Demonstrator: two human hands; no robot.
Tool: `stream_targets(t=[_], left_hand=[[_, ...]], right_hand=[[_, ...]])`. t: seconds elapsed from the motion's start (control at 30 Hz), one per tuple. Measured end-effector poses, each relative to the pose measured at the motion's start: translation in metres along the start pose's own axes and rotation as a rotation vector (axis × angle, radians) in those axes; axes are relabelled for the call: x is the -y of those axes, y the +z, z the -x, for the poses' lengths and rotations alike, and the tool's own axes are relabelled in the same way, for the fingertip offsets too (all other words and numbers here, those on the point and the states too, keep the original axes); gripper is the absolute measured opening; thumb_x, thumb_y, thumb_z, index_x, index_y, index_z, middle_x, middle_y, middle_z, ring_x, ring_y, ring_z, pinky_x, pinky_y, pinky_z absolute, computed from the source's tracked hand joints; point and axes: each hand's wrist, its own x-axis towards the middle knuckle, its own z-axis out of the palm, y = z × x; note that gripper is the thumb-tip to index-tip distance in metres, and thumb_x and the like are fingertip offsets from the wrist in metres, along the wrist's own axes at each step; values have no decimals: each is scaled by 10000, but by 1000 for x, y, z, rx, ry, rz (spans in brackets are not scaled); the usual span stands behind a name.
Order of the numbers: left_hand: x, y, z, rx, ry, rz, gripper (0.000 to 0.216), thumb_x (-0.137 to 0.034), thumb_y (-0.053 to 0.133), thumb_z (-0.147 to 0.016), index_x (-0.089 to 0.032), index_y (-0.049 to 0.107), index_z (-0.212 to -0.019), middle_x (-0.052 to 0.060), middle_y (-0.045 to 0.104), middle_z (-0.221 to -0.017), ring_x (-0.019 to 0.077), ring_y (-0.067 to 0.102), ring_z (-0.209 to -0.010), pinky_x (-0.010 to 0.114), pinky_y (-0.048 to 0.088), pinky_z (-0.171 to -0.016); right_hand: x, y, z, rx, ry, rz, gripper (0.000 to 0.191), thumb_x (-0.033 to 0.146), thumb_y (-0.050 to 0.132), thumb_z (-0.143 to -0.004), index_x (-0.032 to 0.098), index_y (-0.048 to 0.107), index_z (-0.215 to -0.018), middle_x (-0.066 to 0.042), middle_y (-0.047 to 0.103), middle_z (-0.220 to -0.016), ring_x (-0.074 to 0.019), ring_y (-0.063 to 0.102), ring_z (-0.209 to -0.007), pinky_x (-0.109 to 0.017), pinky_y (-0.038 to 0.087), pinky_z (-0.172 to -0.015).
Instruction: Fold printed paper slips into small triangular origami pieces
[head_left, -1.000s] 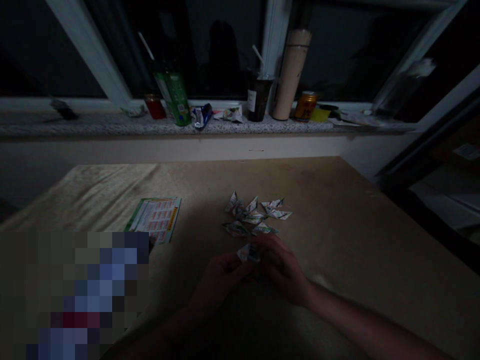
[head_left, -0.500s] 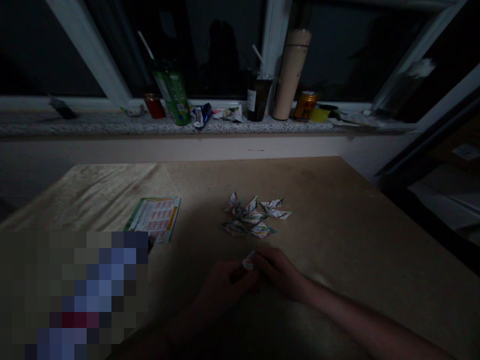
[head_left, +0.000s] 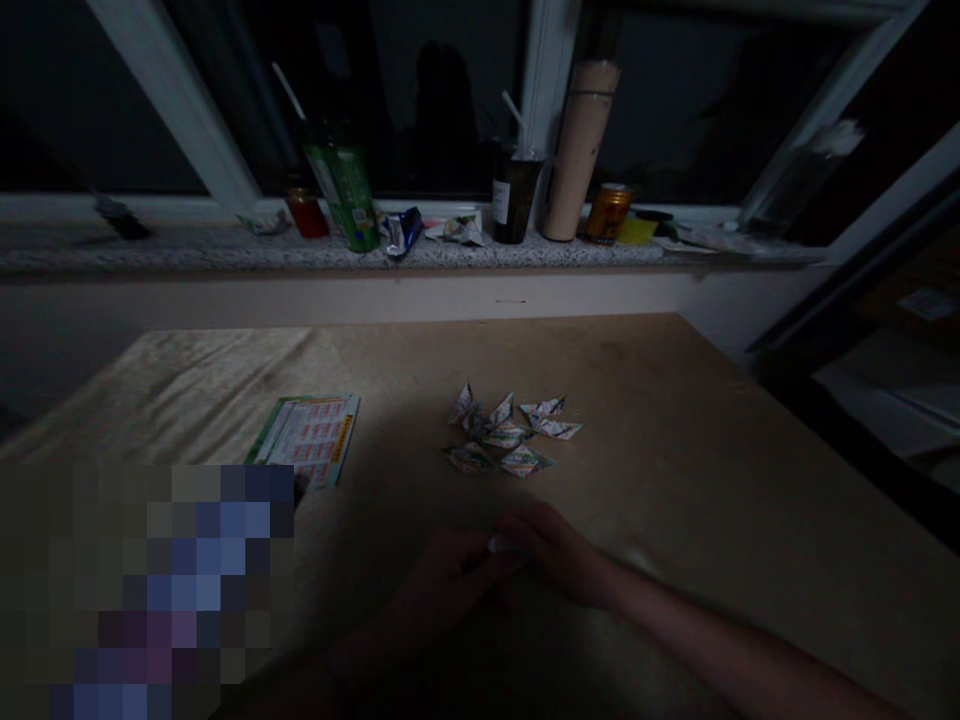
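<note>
Close together near the front of the table, my left hand (head_left: 457, 568) and my right hand (head_left: 551, 550) both pinch a small piece of folded paper (head_left: 504, 546). Fingers cover most of it, so its shape is hidden. Just beyond my hands lie several folded paper pieces (head_left: 504, 432) with pointed tips and colourful print, clustered together. To the left rests a stack of printed sheets (head_left: 319, 430) with red number blocks and a green edge.
The brown table (head_left: 675, 430) meets a wall below a stone sill (head_left: 247, 250). On the sill stand a green bottle (head_left: 352, 200), a dark cup with a straw (head_left: 515, 200), a tall pinkish flask (head_left: 581, 150) and an orange can (head_left: 609, 212). A pixelated patch hides the lower left.
My right hand has turned over the folded paper, and less of the paper shows between my fingers. The pieces on the table have stayed put.
</note>
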Motion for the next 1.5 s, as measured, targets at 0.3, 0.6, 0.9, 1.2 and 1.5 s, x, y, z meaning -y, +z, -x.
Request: stream_targets(t=[0.3, 0.6, 0.9, 1.2, 1.5], left_hand=[[4, 2, 3, 24, 68, -70, 416, -394, 476, -865, -146, 665, -589, -11, 600, -534, 127, 536, -518, 184, 355, -525], [4, -4, 3, 18, 116, -38, 358, -378, 403, -888, -150, 639, -746, -17, 602, -671, 140, 523, -640, 203, 381, -620], [20, 3, 4, -332, -60, 39, 358, -484, 500, -780, -185, 681, -863, 27, 660, -877, 231, 562, -876, 305, 422, -819], [15, 3, 6, -451, -142, 157, 367, -482, 601, -721, -180, 683, -914, 54, 667, -966, 254, 582, -946, 327, 442, -850], [27, 7, 4, -368, -135, 248, 392, -493, 545, -783, -167, 665, -965, 53, 655, -979, 234, 579, -935, 285, 465, -783]], right_hand=[[3, -3, 2, 76, 11, -5, 460, 496, 338, -913, 178, 485, -615, 40, 422, -565, -92, 362, -518, -203, 307, -473], [4, 2, 1, 88, 66, -216, 488, 569, 399, -857, 159, 530, -628, 28, 457, -578, -96, 377, -531, -216, 345, -513], [6, 3, 4, 129, 76, -241, 392, 516, 490, -840, 174, 449, -653, 55, 343, -587, -73, 267, -517, -200, 227, -449], [6, 9, 2, 71, 111, -329, 425, 516, 567, -787, 176, 412, -584, 69, 322, -536, -59, 245, -480, -205, 209, -432], [5, 7, 6, 96, 75, -218, 459, 512, 483, -842, 172, 414, -542, 63, 289, -520, -58, 220, -461, -204, 172, -404]])
